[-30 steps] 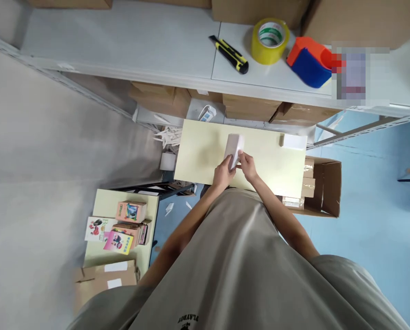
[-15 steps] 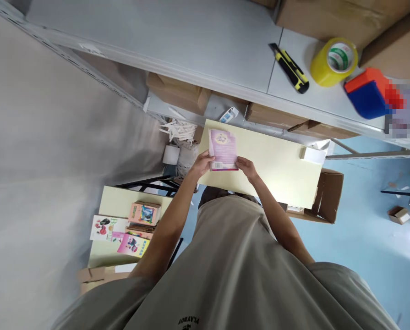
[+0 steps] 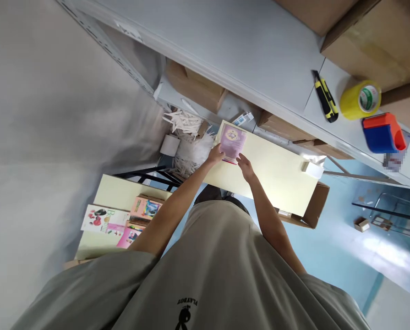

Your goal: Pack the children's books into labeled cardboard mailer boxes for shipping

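Note:
A purple book [image 3: 232, 142] with a round pale emblem lies at the left end of the pale yellow tabletop [image 3: 270, 172], near its back edge. My left hand [image 3: 216, 154] rests at the book's lower left edge, its fingers stretched out and touching the cover. Just off the lower right corner is my right hand [image 3: 246, 167], open with its fingers apart. A thin red and pink strip shows along the book's near edge. The fine print on the cover is too small to read.
On the grey shelf [image 3: 225, 41] lie a box cutter [image 3: 325, 97], yellow tape [image 3: 360, 100] and a red and blue tape dispenser [image 3: 379, 133]. White paper strips [image 3: 186, 123] fill the left gap. A side table [image 3: 113, 190] bears several books. A carton [image 3: 317, 204] stands right.
The book has moved away from my body toward the table's back left corner. My right hand has come off its edge, and the left hand's grip has loosened. My view has tilted.

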The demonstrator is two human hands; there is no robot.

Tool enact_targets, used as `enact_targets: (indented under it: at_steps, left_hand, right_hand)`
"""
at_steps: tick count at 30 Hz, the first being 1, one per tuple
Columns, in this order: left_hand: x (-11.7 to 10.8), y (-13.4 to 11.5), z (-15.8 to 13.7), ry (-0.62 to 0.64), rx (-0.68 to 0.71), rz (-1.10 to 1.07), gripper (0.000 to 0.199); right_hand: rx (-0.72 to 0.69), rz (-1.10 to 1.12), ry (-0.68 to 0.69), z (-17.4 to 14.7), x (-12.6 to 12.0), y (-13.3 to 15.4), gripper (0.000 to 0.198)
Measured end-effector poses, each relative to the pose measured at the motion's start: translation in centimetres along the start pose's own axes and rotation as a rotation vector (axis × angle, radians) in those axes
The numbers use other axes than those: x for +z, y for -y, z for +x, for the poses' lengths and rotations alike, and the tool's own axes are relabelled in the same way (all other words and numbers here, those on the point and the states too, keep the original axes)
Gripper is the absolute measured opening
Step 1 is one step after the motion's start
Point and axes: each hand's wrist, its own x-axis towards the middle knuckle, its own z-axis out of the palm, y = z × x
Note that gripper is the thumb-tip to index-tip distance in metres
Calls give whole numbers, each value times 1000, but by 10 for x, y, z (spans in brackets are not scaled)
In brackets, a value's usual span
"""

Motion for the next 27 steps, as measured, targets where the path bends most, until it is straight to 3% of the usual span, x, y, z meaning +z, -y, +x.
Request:
enact_targets:
  at_steps: [4,8,10,14,17,21,27]
  left_hand:
    - [1,4,-54,-30,-79,-112,49]
    - [-2,16,-134,-158,-72,-459,23]
    - [-2,25,-177,-221,-65,-582,18]
    - [4,45,-259,-329,-60,-621,14]
    - [17,65,-327,-448,-37,-644,7]
    - [46,98,-431,-591,-4,-721,24]
    - [73,175,-584,-890,-186,-709,42]
  right_hand:
    - [-77,-79,98,-26,6,9,94]
    - [-145,-167,188,-57,16,10,85]
    - [-173,-181,241,-74,23,6,82]
    - [-227,-178,401,-113,39,-13,76]
    - [-225,-194,562,-147,53,-40,69]
    - [-179,-187,741,-191,76,-95,63]
    - [-25,-297,903,-263,125,-188,51]
